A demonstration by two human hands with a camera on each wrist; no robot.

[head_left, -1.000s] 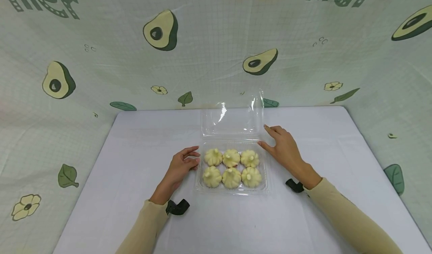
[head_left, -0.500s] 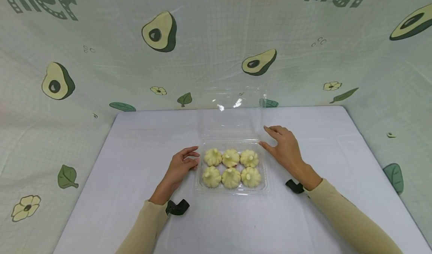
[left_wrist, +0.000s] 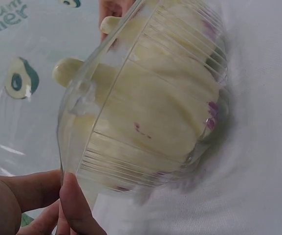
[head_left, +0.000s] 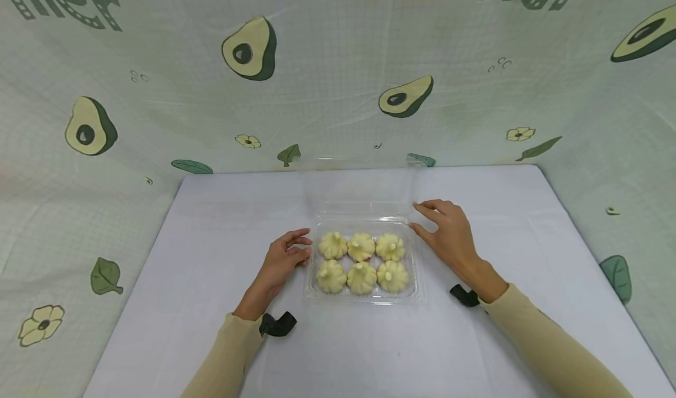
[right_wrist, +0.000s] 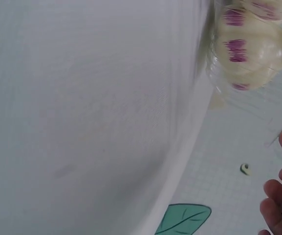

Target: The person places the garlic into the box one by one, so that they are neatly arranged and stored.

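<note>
A clear plastic clamshell container (head_left: 364, 300) sits on the white table with several pale garlic bulbs (head_left: 362, 277) in two rows, stems up. Its transparent lid (head_left: 361, 189) leans back from the far edge. My left hand (head_left: 285, 261) is at the container's left side; in the left wrist view its thumb and a finger pinch the rim, beside a purple-marked garlic bulb (left_wrist: 145, 107). At the back right corner is my right hand (head_left: 449, 233), thumb and fingers apart, the thumb tip right at the plastic edge in the right wrist view.
The white-covered table (head_left: 222, 210) ends at a hanging cloth (head_left: 327, 63) printed with avocados and leaves, close behind the lid. Black wrist mounts (head_left: 279, 324) sit at both sleeves.
The lid has tilted farther back, away from me. My right hand has shifted very slightly to the right; the left hand and the garlic bulbs keep their places.
</note>
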